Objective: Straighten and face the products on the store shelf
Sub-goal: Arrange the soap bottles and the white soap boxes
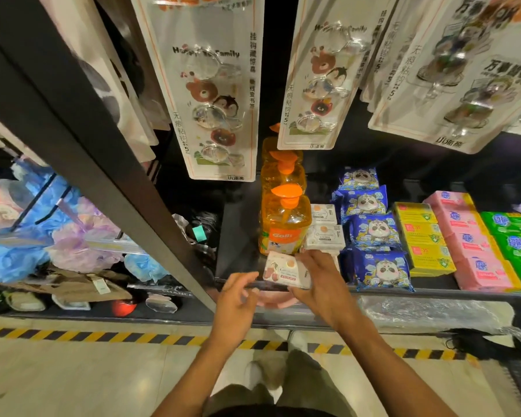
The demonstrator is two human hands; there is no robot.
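My right hand (322,281) grips a small white box with a pink fruit print (280,270) at the front edge of the black shelf (238,236), its fingers over the box's right side. My left hand (238,299) hovers just left of the box with loosely curled fingers, holding nothing. Behind the box stands a row of orange pump bottles (285,227). Right of the bottles lie white boxes (325,236) of the same kind, flat in a row.
Blue panda packs (376,236), yellow boxes (424,239), pink packs (469,245) and green packs (518,248) fill the shelf to the right. Hook cards (217,94) hang above. A dark upright post (109,164) stands at left, with bath puffs (57,236) beyond.
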